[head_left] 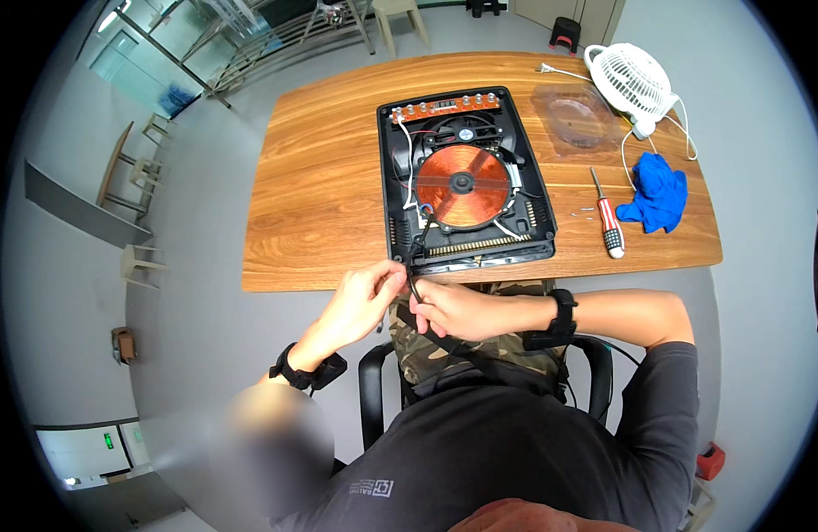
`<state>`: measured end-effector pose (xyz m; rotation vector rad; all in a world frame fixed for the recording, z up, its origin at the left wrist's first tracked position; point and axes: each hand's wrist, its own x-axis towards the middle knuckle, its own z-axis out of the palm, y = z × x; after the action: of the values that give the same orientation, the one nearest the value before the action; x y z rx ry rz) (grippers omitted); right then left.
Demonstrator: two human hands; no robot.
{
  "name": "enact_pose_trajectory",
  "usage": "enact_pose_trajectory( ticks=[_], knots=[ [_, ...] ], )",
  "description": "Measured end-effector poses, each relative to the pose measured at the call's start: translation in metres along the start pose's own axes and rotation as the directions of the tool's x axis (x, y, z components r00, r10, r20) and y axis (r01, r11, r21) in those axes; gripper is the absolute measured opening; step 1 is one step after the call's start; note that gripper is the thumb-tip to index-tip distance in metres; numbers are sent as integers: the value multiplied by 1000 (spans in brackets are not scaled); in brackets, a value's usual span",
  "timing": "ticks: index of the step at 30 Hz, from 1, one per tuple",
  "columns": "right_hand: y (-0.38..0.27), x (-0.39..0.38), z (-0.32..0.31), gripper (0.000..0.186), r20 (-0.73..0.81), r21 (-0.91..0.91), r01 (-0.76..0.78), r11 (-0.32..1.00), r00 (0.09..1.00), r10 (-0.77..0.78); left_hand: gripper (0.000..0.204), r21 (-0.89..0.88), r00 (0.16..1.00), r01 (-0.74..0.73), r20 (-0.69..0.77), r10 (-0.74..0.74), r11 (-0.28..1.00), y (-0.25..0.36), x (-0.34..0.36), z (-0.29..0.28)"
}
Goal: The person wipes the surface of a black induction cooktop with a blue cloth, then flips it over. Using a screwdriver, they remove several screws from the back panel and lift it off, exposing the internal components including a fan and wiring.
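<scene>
An opened induction cooker lies on the wooden table, its inside facing up. The round copper coil sits in its middle, with a black fan and an orange button circuit board beyond it. From the cooker's near left corner a black power cord runs down over the table edge. My left hand pinches the cord close to the casing. My right hand is closed round the same cord just to the right and nearer to me.
Right of the cooker lie a screwdriver with a striped handle, a few small screws, a crumpled blue cloth, a clear plastic piece and a white fan with its cord. Chair armrests flank me.
</scene>
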<state>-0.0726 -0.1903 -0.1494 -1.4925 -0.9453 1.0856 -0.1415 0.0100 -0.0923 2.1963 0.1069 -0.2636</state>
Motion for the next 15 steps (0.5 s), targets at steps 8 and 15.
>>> enact_pose_trajectory(
  ticks=[8, 15],
  knots=[
    [39, 21, 9, 23, -8, -298, 174, 939, 983, -184, 30, 95, 992, 118, -48, -114, 988, -25, 14, 16],
    [2, -22, -35, 24, 20, -404, 97, 910, 995, -97, 34, 6, 984, 176, -32, -176, 984, -23, 17, 30]
  ],
)
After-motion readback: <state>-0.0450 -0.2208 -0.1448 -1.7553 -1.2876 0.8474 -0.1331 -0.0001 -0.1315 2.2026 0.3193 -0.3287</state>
